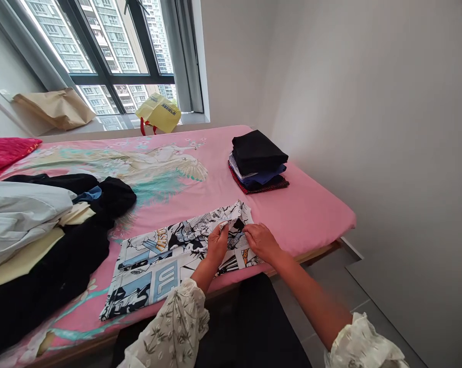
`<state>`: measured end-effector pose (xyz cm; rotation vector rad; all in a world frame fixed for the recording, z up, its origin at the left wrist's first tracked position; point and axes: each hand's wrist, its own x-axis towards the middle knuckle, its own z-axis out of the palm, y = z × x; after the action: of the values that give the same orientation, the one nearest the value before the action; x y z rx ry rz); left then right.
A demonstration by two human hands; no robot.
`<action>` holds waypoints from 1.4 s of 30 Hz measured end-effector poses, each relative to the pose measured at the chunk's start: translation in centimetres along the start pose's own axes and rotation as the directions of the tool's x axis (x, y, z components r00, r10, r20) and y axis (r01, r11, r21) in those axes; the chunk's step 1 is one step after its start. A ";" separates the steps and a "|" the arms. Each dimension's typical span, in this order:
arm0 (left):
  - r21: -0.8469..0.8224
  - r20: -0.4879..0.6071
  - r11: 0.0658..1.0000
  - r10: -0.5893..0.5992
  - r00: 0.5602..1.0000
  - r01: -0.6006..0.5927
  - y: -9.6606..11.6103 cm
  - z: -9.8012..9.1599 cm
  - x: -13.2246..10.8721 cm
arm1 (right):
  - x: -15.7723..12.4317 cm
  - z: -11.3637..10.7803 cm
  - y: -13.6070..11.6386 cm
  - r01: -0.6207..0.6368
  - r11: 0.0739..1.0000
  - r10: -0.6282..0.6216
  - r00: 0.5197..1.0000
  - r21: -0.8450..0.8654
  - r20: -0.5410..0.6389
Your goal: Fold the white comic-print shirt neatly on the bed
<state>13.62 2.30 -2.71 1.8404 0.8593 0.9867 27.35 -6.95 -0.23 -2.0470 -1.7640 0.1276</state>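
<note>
The comic-print garment (169,255) lies flat at the bed's (311,214) near edge. Left hand (217,244) pinches its sleeve edge, lifting a fold; right hand (262,241) presses flat at three o'clock, anchoring the cloth.

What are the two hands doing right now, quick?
Left hand: closed, pinching a fold of the comic-print shirt.
Right hand: open, resting flat on the shirt.
</note>
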 end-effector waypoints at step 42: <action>0.832 -0.215 0.472 -0.206 0.954 0.290 -6.3 -18.6 -8.3 | 4.7 5.3 2.1 -0.185 0.969 0.202 0.975 -0.164 0.091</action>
<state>-7.45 4.43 -4.80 2.3676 1.8753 0.4222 28.32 -1.26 -4.83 -2.3640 -1.6777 0.1677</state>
